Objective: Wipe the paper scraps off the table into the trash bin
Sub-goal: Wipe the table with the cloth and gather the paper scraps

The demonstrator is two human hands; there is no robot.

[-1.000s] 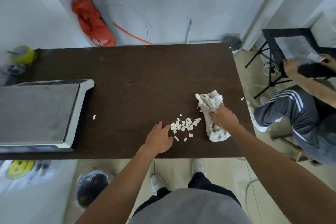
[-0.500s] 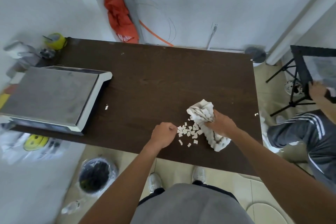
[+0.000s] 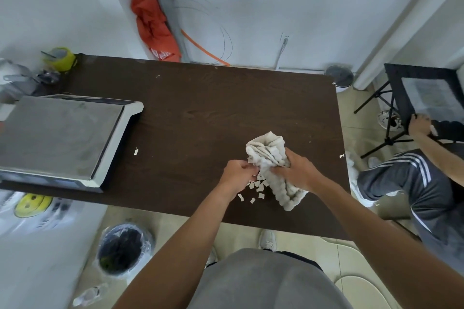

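Holding the white cloth (image 3: 266, 150) bunched in a tight grip, the right hand (image 3: 300, 174) presses it on the dark surface (image 3: 200, 113) like a wall beside the paper scraps (image 3: 258, 187). The left hand (image 3: 237, 174) curls in tight at the pile from the other side; I cannot tell if it pinches any. The trash bin (image 3: 123, 248) sits on the floor, left of the pile, below the near edge. One stray scrap (image 3: 136, 151) lies by the grey flat machine (image 3: 62, 138).

Grey scale (image 3: 60, 138) at left; orange cloth (image 3: 153, 25) behind.
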